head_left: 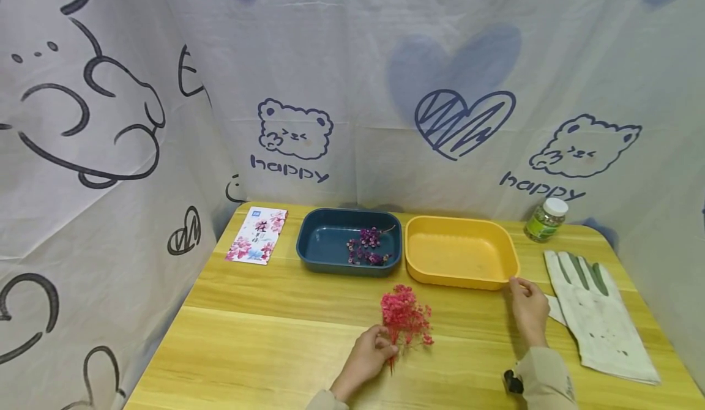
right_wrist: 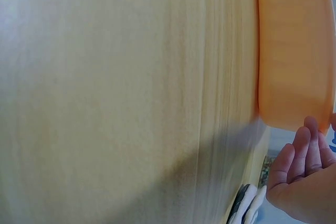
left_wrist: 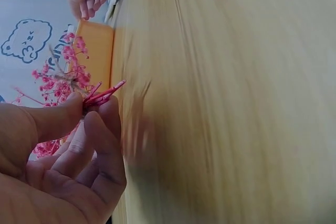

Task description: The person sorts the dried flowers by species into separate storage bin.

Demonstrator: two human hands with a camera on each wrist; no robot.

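A bunch of pink dried flowers (head_left: 404, 312) is pinched by its stems between the thumb and fingers of my left hand (head_left: 366, 354). In the left wrist view the left hand (left_wrist: 68, 156) holds the stems (left_wrist: 102, 95), their cut ends pointing right. My right hand (head_left: 530, 312) grips the near right corner of the yellow tray (head_left: 457, 281). The right wrist view shows the right hand (right_wrist: 307, 171) at the end of the orange-looking tray (right_wrist: 296, 51), its thumb mostly hidden. Nothing lies inside the yellow tray.
Left of the yellow tray stands a dark blue tray (head_left: 330, 266) holding purple dried flowers (head_left: 369, 248). A floral card (head_left: 257, 235) lies at the back left. A lidded jar (head_left: 545, 220) and white gloves (head_left: 600, 324) are at the right. A patterned cloth (head_left: 352, 92) hangs behind.
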